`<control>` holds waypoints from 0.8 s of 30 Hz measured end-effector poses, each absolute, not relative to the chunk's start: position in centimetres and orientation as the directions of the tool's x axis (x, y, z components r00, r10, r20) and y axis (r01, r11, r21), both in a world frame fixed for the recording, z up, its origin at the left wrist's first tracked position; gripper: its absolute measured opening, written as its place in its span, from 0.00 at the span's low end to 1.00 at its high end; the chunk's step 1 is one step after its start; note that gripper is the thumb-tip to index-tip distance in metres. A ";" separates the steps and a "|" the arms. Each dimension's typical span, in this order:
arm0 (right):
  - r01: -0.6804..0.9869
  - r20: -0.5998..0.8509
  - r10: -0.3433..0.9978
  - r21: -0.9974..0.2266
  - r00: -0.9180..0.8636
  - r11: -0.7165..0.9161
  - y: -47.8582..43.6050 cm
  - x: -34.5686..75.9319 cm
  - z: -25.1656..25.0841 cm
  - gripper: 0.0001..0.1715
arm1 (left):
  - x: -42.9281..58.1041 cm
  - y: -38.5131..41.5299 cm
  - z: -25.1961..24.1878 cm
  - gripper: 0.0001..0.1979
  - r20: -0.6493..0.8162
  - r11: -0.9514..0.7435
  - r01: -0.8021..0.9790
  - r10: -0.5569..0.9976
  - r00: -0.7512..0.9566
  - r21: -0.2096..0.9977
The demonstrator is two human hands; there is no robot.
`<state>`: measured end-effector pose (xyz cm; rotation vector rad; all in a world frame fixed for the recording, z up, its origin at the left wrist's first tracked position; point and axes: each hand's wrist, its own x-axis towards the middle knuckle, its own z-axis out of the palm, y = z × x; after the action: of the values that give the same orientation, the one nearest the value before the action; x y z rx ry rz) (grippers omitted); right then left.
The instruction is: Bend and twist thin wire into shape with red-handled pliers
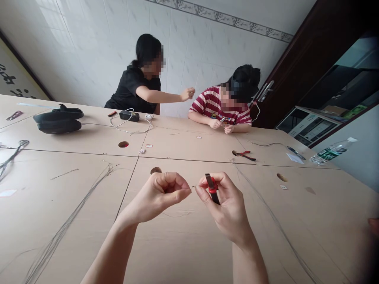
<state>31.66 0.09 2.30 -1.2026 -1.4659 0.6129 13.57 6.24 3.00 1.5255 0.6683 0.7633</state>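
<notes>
My left hand (166,195) is closed in a pinch on a thin wire (193,187) near the middle of the view. Facing it, my right hand (226,201) pinches the wire's other side between thumb and forefinger and also holds red and black pliers (212,187) in its fingers. Only a short piece of the wire shows between the fingertips. A thin strand (177,215) hangs or lies just below my left hand; which of the two, I cannot tell.
Bundles of thin wires lie at left (85,197) and right (266,203). Beyond are red-handled pliers (247,155), a bottle (333,152), a black case (59,119) and a white cable (118,128). Two people sit across the table (177,244).
</notes>
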 end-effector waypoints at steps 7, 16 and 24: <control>0.350 0.401 0.911 -0.871 0.100 0.345 -0.1 31.8 2.3 0.05 | 13.4 6.5 3.1 0.10 0.041 -0.103 0.068 0.795 0.606 0.992; 0.361 0.404 0.909 -0.867 0.102 0.344 -0.1 31.7 2.5 0.04 | 13.3 6.4 3.3 0.11 0.058 -0.111 0.056 0.808 0.586 0.992; 0.362 0.402 0.912 -0.864 0.079 0.349 0.0 31.3 2.5 0.05 | 13.6 6.4 3.3 0.12 0.094 -0.109 -0.002 0.852 0.515 0.994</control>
<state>31.34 -0.01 2.53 -1.2126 -1.4966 0.6185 13.58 6.36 3.29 1.5133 0.7669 0.8578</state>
